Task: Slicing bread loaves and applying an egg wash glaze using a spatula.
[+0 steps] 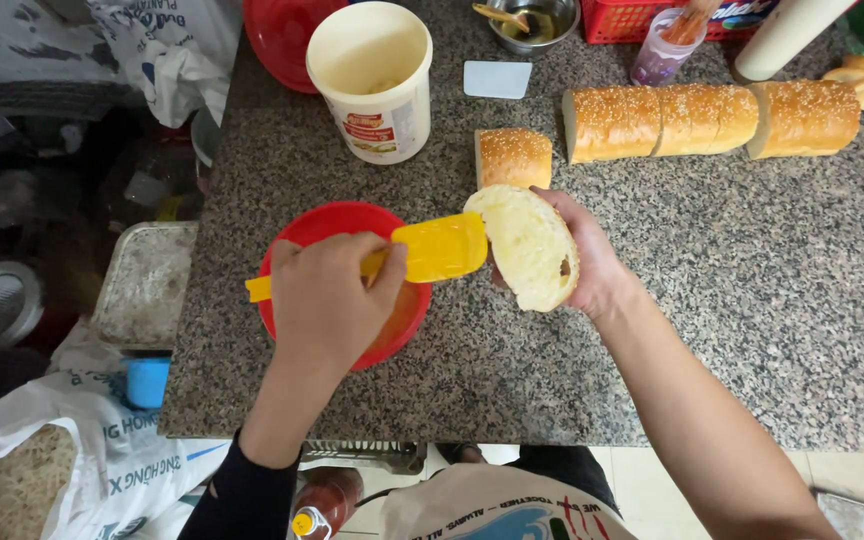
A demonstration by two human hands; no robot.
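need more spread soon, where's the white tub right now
In the head view, the white tub stands at the counter's far left, behind the red bowl and left of the small bread piece.

A black sleeve [242, 495] covers the left forearm; the right forearm [712, 440] is bare.

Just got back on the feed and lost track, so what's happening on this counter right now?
A person stands at a speckled stone counter. The left hand grips a yellow spatula over a red bowl, with the blade laid against the cut face of a bread half that the right hand cups. Another short bread piece and a row of sesame loaf sections lie behind, beside an open white tub.
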